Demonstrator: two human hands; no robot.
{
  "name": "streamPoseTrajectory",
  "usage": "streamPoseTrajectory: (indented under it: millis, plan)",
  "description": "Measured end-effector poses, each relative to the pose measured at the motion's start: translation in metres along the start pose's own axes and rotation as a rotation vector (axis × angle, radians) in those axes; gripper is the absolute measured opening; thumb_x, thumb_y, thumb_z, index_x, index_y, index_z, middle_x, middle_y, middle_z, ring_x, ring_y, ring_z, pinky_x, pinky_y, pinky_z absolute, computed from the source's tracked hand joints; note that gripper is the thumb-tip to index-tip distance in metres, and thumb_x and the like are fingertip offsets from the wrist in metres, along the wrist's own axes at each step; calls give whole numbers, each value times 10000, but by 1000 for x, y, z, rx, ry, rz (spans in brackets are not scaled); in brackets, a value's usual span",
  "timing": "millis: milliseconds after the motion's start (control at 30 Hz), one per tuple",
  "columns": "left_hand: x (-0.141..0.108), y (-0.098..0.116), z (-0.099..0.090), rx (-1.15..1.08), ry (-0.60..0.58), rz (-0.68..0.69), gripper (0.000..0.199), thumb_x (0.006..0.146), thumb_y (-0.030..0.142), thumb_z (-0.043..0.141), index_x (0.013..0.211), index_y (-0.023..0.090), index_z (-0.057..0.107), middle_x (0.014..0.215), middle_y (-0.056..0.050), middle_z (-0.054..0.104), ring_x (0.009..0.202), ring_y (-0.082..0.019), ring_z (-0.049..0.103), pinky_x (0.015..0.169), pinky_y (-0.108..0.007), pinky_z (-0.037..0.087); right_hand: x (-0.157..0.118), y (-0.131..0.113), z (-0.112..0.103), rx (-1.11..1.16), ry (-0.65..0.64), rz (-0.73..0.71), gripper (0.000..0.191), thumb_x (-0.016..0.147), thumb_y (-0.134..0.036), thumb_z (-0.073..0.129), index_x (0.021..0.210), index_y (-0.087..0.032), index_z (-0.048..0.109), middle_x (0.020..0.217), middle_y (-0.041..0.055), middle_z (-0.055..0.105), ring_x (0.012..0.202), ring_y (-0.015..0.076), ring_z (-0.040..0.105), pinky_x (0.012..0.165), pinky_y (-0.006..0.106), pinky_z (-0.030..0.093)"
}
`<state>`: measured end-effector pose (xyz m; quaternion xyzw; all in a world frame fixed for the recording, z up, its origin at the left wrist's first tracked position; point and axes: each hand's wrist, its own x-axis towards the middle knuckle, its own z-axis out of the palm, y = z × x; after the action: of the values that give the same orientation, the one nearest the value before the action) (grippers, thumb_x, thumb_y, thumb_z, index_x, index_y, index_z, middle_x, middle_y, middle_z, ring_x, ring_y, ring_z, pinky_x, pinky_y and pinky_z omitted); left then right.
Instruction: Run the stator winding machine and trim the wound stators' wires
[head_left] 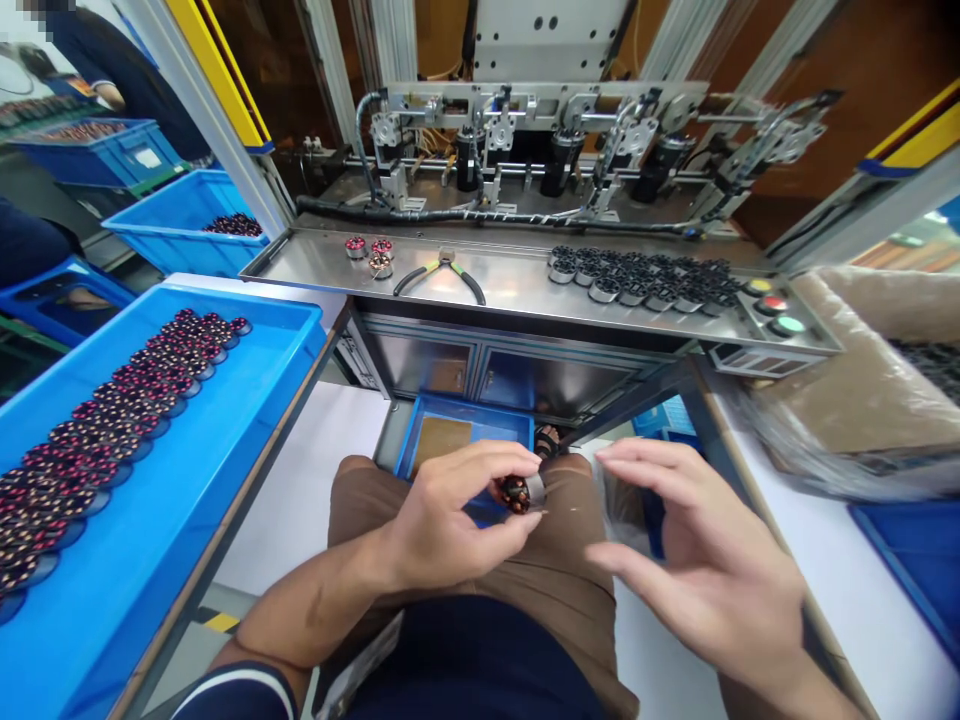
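Above the lap, my left hand (469, 515) grips a small round wound part (517, 492) with copper coils and a grey metal rim, between thumb and fingers. To its right, my right hand (694, 545) is raised with thumb and fingers spread, holding nothing and apart from the part. On the steel ledge ahead lie three red-topped wound parts (355, 247) at the left and pliers (442, 270) with green and black handles. Rows of black-topped metal parts (645, 278) stand on the ledge's right side.
A blue tray (255, 400) at the left holds many wound parts. A machine (510, 130) with clamps stands behind the ledge. Push buttons (787, 325) sit at the ledge's right end, beside a plastic-lined box (840, 400). Another person's dark sleeve (127, 60) shows at upper left.
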<state>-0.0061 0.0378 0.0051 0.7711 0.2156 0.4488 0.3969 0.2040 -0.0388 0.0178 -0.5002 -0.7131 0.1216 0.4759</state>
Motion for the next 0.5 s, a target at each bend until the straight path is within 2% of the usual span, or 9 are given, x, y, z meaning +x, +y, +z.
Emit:
streamPoseTrajectory:
  millis: [67, 133, 233, 333, 400, 500]
  plan:
    - [0, 1, -1, 49, -19, 71, 372, 771, 77, 738, 1129, 151, 673, 1090, -141, 762, 1016, -216, 733, 868, -292, 611, 10, -9, 5, -50, -37, -147, 445, 789, -203, 810, 1198, -209, 636, 1105, 107, 654, 1034, 246, 631, 886, 407, 544]
    - [-2, 2, -2, 63, -32, 102, 449, 778, 76, 737, 1211, 154, 646, 1108, -146, 760, 1035, -217, 732, 920, -309, 604, 18, -16, 14, -37, -32, -170, 262, 841, -97, 716, 1073, -203, 657, 968, 68, 654, 912, 188, 633, 798, 341, 542]
    - [-6, 1, -9, 34, -51, 120, 487, 798, 99, 744, 1265, 185, 637, 1146, -143, 757, 1051, -220, 733, 934, -319, 606, 20, -19, 27, 83, 11, 56, 108, 915, -109, 624, 882, -211, 640, 842, 21, 638, 793, 137, 623, 709, 269, 519]
    - [-12, -1, -22, -37, -30, 119, 414, 781, 117, 776, 1178, 199, 692, 1138, -137, 765, 1039, -227, 741, 919, -323, 616, 17, -8, 32, 205, -75, 286, 174, 956, -249, 613, 786, -212, 623, 806, 5, 649, 748, 125, 631, 651, 229, 512]
    - [-16, -4, -30, -73, 24, 80, 408, 749, 105, 805, 1136, 192, 712, 1118, -132, 773, 1031, -230, 743, 928, -326, 613, 25, 3, 33, 244, -115, 351, 225, 958, -322, 612, 766, -205, 630, 795, 8, 665, 732, 132, 638, 638, 229, 519]
    - [-24, -11, -39, -130, 148, -34, 402, 736, 88, 811, 1115, 192, 727, 1120, -127, 767, 1039, -228, 732, 845, -282, 627, 63, 21, 37, 85, -21, 342, 216, 934, -394, 627, 867, -195, 675, 847, 34, 713, 766, 167, 670, 699, 279, 554]
